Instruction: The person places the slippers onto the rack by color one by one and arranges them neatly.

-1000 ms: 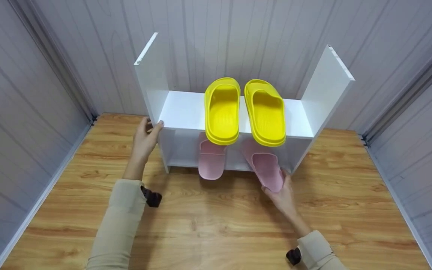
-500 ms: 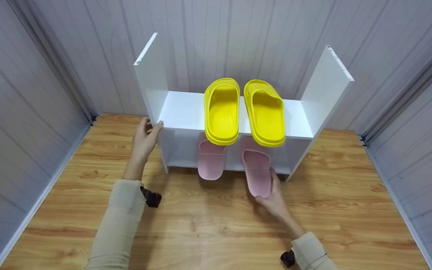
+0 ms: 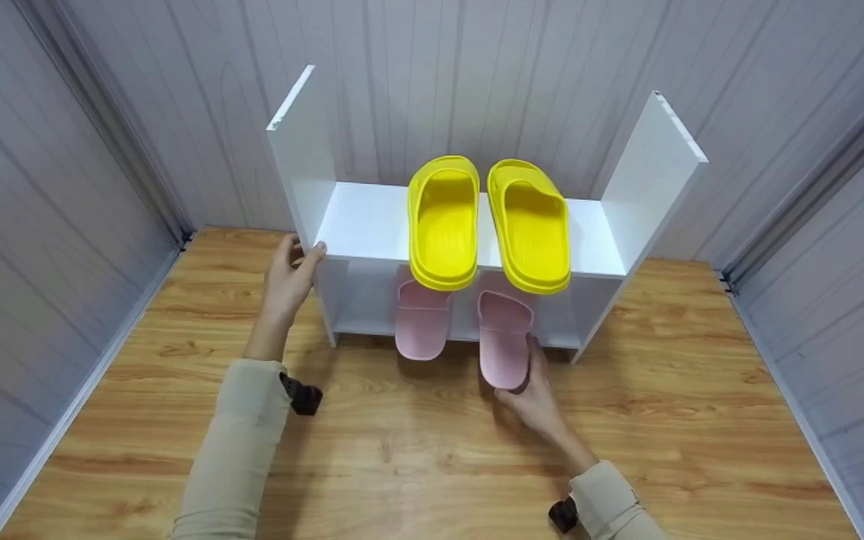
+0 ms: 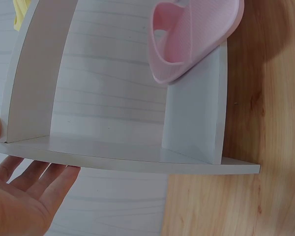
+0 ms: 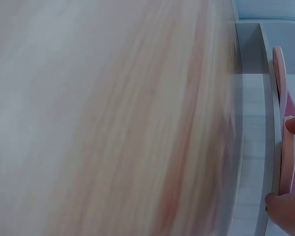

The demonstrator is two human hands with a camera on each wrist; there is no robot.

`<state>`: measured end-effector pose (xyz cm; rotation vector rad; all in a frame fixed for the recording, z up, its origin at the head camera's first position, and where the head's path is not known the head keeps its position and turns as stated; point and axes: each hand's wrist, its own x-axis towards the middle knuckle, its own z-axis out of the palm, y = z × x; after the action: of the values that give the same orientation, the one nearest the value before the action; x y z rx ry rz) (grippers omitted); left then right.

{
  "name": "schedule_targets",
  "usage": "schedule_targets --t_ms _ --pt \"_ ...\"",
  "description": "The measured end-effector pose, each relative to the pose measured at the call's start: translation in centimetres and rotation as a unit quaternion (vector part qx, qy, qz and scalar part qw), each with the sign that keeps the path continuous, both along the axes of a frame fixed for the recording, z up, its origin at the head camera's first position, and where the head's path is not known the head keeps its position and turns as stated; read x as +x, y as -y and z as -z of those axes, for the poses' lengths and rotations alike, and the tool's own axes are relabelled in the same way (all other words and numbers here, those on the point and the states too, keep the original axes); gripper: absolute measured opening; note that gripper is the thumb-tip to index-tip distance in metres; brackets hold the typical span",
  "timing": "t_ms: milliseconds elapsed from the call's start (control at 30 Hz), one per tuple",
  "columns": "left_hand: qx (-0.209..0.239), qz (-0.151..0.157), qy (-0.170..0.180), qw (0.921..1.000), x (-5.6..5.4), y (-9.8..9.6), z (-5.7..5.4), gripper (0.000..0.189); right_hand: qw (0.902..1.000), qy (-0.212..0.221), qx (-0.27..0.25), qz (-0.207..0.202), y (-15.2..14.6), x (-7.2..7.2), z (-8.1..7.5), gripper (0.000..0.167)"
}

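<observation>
My left hand (image 3: 287, 283) grips the left side panel of a white two-tier shoe rack (image 3: 368, 217), with the thumb at its front edge and the fingers along its outer face (image 4: 128, 160). Low on the right, my right hand (image 3: 537, 397) holds a pink slipper (image 3: 505, 349) by its heel end. That slipper's toe reaches into the lower tier while the heel sticks out in front. Beside it on the same tier lies the other pink slipper (image 3: 422, 330), its heel also jutting past the edge. In the right wrist view, fingertips (image 5: 287, 211) press the held slipper's edges.
On the upper tier stand two yellow slippers (image 3: 447, 232), heels toward me, overhanging the front edge. The rack's right side panel (image 3: 657, 180) rises tall. Behind it is a grey panelled wall (image 3: 402, 75), and more wall closes both sides. Wood-look floor (image 3: 402, 450) spreads in front.
My right hand has moved left with the pink slipper, which has turned straighter and now sits closer to the other pink one. My left hand stays on the side panel.
</observation>
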<state>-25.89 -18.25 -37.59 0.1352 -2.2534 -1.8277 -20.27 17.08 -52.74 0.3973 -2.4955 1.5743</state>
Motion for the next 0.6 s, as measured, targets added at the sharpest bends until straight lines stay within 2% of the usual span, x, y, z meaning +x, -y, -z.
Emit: schedule_targets --t_ms 233,267,600 --pt "-0.008 -0.004 -0.007 0.9999 0.1 0.0 0.0 0.042 0.9999 -0.004 0.011 0.008 0.7 -1.1 -0.5 0.097" --pt "-0.006 -0.003 -0.007 1.0000 0.1 0.0 0.0 0.042 0.9999 -0.002 0.008 0.007 0.9 -1.0 -1.0 0.097" --pt "0.002 -0.006 -0.003 1.0000 0.1 -0.1 0.0 0.041 0.9997 0.023 0.001 0.006 0.8 -2.9 -0.9 0.101"
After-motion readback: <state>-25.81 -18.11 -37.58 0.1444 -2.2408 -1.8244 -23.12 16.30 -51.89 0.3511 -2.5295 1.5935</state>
